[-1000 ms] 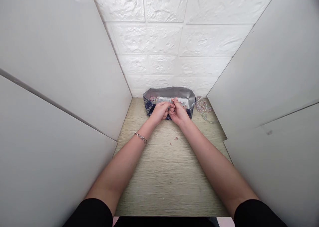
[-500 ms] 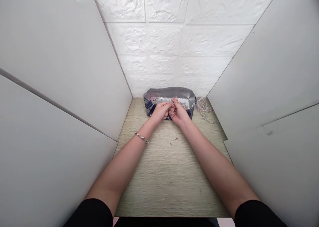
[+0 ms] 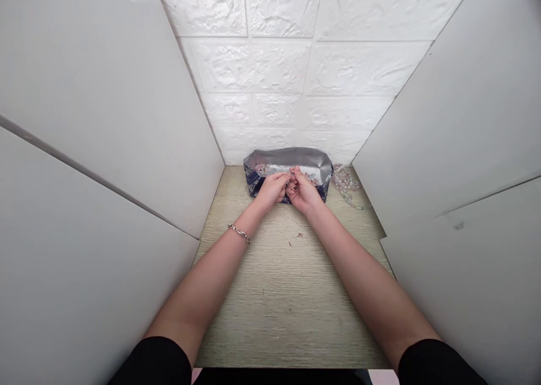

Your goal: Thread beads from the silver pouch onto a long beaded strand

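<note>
Two hands work close together, left hand (image 3: 273, 189) and right hand (image 3: 303, 190), fingers (image 3: 296, 173) pinched on something too small to tell, just above the open silver-lined pouch (image 3: 287, 159) on the table (image 3: 291, 317); a loosened pinch could drop it, maybe toward the bead strand (image 3: 345, 185).

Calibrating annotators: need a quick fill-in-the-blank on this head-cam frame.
A chain bracelet sits on the ____ wrist.
The lining of the open pouch looks ____.
A bead strand lies to the pouch's ____ in this view.

Missing words: left; silver; right.
</note>
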Motion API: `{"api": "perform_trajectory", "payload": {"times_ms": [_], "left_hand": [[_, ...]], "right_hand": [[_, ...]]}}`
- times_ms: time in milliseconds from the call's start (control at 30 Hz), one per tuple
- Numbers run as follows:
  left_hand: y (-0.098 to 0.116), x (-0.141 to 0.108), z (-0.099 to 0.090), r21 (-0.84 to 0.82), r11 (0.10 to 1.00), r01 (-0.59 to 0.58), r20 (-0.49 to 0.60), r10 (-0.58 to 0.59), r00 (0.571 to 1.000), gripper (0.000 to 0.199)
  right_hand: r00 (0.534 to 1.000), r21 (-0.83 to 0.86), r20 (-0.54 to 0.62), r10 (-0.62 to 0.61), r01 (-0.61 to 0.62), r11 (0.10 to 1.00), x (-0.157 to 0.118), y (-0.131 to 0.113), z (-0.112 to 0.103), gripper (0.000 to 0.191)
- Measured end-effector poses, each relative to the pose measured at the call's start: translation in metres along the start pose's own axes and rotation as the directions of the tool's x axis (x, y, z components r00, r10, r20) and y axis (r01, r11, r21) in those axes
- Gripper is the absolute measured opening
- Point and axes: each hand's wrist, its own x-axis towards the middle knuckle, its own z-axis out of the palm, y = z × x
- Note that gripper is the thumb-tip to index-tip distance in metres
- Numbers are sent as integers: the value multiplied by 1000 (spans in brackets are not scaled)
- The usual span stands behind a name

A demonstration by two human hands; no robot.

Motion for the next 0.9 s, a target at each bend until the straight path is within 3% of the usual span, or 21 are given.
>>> {"api": "perform_trajectory", "payload": {"times_ms": [167, 433, 600, 800, 900], "left_hand": [[0, 0, 1, -13, 1000, 1, -26, -2, 1000, 15], [-7, 6, -4, -19, 999, -46, -30, 46, 999, 16], [-5, 7, -8, -107, 994, -18, -30, 14, 999, 12], [-4, 7, -7, -116, 993, -17, -54, 11, 998, 12], [-5, 7, -7, -111, 994, -18, -74, 10, 997, 16]], "right_hand": [[1000, -46, 13, -4, 5, 999, 0, 1, 0, 16], [993, -137, -9, -116, 113, 984, -3, 4, 3, 16], [986, -221, -11, -165, 158, 962, -5, 6, 6, 18], [956, -372, -51, -289, 251, 894, -5, 10, 5, 16], [921, -501, -24, -388, 325, 802, -7, 10, 5, 14]]}}
